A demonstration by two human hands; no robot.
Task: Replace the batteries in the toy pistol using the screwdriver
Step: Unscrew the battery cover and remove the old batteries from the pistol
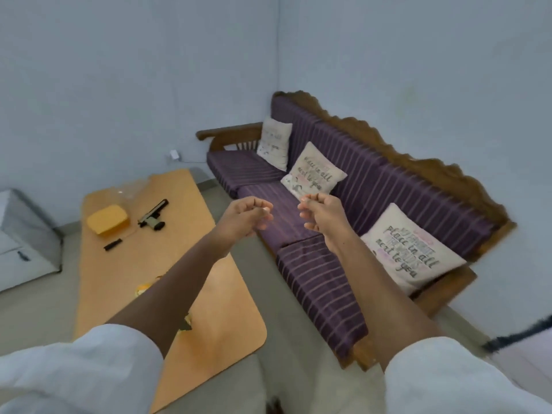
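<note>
The toy pistol (152,216), black and tan, lies on its side at the far end of the low orange-wood table (227,312). A small black stick-like thing (113,244), possibly the screwdriver, lies a little nearer than the pistol. My left hand (246,218) and my right hand (321,215) are both raised in the air to the right of the table, over the sofa seat. Their fingers are loosely curled and hold nothing. Neither hand touches the pistol. No batteries can be made out.
A yellow box (108,224) sits left of the pistol, with clear plastic wrap (131,189) behind it. Small yellowish items (142,288) are partly hidden under my left forearm. A purple striped sofa (322,282) with cushions runs along the right wall. A grey cabinet (24,243) stands at the left.
</note>
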